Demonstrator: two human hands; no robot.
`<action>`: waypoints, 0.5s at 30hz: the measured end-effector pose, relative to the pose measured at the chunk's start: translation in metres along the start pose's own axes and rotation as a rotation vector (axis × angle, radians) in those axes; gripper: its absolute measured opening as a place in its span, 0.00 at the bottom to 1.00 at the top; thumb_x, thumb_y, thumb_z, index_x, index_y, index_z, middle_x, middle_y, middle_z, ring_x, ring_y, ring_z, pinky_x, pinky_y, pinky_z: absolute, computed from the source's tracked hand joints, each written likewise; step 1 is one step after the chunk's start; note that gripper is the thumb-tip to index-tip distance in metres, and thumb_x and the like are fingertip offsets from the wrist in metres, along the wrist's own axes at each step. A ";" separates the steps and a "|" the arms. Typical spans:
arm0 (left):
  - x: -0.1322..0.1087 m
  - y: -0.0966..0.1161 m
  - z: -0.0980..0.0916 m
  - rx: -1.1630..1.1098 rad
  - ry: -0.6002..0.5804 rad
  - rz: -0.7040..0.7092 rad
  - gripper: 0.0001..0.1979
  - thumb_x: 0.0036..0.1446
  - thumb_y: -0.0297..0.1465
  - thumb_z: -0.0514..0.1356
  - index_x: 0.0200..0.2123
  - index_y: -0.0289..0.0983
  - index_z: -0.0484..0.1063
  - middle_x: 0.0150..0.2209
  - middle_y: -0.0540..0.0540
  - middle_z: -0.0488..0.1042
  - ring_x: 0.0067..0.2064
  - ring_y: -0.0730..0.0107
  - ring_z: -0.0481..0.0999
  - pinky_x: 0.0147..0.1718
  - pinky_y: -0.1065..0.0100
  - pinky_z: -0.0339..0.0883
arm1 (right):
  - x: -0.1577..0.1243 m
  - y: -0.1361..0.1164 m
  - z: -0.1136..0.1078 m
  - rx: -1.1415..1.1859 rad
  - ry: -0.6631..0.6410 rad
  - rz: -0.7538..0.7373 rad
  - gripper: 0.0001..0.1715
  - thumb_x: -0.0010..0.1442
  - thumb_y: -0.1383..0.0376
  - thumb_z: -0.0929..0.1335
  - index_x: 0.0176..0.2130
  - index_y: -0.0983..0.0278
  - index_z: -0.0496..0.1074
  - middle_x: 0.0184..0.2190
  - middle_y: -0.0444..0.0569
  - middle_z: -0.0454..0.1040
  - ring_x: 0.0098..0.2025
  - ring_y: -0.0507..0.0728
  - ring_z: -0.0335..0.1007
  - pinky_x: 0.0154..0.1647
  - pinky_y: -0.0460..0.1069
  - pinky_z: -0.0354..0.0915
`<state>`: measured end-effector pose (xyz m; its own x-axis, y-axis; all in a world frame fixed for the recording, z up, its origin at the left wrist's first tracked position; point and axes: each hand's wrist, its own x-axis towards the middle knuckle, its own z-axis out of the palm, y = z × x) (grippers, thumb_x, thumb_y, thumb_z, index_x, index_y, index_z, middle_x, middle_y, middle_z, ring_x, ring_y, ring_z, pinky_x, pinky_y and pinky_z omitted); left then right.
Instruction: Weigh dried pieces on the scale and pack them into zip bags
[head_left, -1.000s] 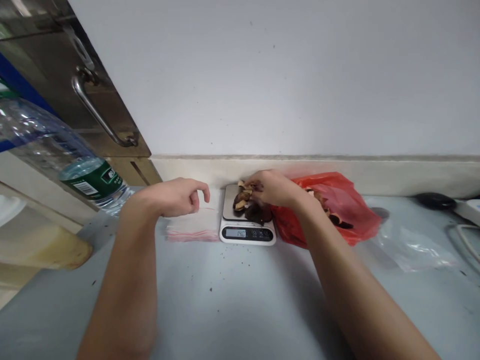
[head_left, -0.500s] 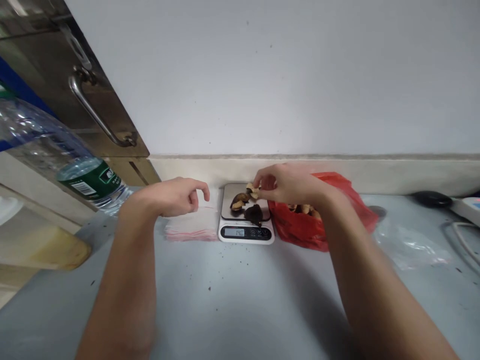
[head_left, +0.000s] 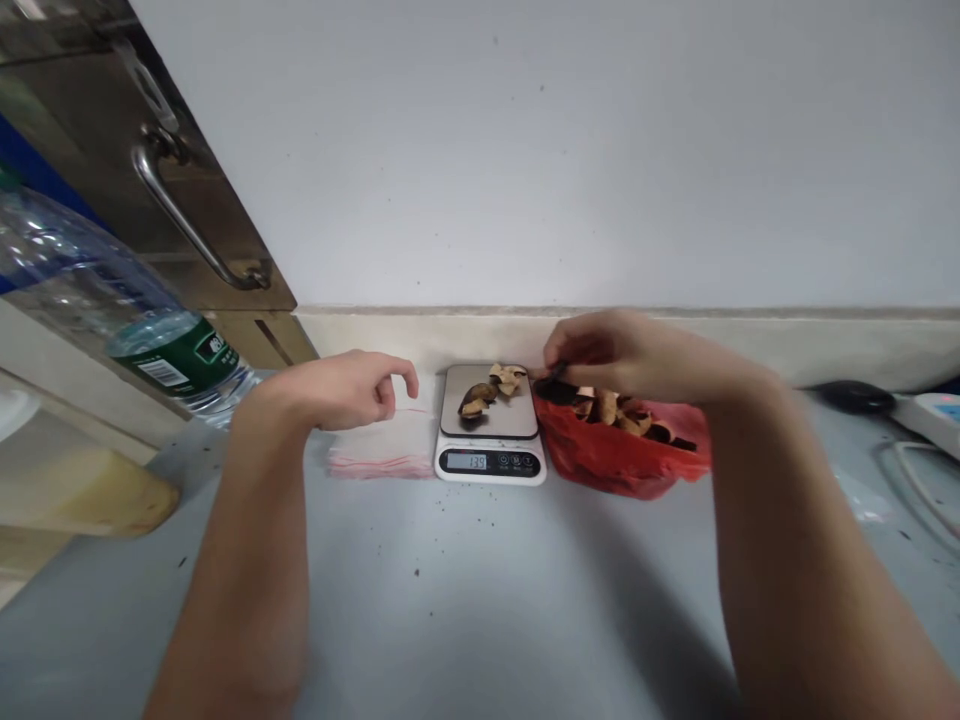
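Note:
A white digital kitchen scale (head_left: 491, 464) stands on the grey table, its display reading about 139, decimal point unclear. On its plate lie a few brown and tan dried pieces (head_left: 478, 400), mushroom-like in look. My right hand (head_left: 611, 350) pinches a dark dried piece (head_left: 555, 388) at the near-left rim of a red plastic bag (head_left: 607, 465), which holds several more such pieces (head_left: 619, 410). Over a stack of clear zip bags (head_left: 382, 450) hovers my left hand (head_left: 352, 390), empty, with index finger and thumb apart and the other fingers curled.
At the left are a large water bottle (head_left: 180, 360), a plastic container (head_left: 82, 490) and a metal door handle (head_left: 187, 220). A white wall rises behind the scale. To the right lie a black object (head_left: 855, 397), a white cable (head_left: 919, 480) and clear plastic (head_left: 862, 500). Dark crumbs dot the table.
My right hand has moved right, from the scale to the red bag. The dark piece at the front of the plate is gone from there, and a tan piece now rests at its back.

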<state>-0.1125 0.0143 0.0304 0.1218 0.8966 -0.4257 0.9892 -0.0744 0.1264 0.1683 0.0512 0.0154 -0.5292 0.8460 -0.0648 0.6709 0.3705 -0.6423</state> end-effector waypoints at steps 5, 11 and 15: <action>0.000 0.003 0.000 0.030 0.017 0.015 0.22 0.47 0.28 0.54 0.46 0.46 0.74 0.32 0.48 0.74 0.31 0.61 0.72 0.26 0.67 0.57 | -0.013 0.007 -0.012 -0.096 0.105 0.099 0.12 0.50 0.68 0.66 0.35 0.61 0.78 0.33 0.46 0.83 0.36 0.58 0.77 0.35 0.49 0.68; -0.004 0.008 -0.002 0.030 0.015 -0.026 0.23 0.47 0.26 0.55 0.47 0.46 0.74 0.32 0.48 0.74 0.31 0.61 0.70 0.26 0.67 0.58 | -0.020 0.024 -0.022 -0.309 0.009 0.281 0.15 0.48 0.69 0.64 0.30 0.58 0.80 0.28 0.44 0.80 0.32 0.57 0.74 0.29 0.49 0.65; -0.004 0.012 -0.003 0.037 0.002 -0.020 0.24 0.46 0.25 0.54 0.47 0.45 0.74 0.34 0.48 0.75 0.32 0.62 0.72 0.27 0.67 0.59 | -0.024 0.028 -0.024 -0.345 -0.037 0.335 0.14 0.46 0.69 0.66 0.26 0.56 0.82 0.24 0.43 0.79 0.27 0.57 0.73 0.25 0.49 0.65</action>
<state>-0.1018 0.0107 0.0360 0.1023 0.8989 -0.4261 0.9937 -0.0727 0.0852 0.2125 0.0506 0.0170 -0.2682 0.9287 -0.2562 0.9377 0.1906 -0.2906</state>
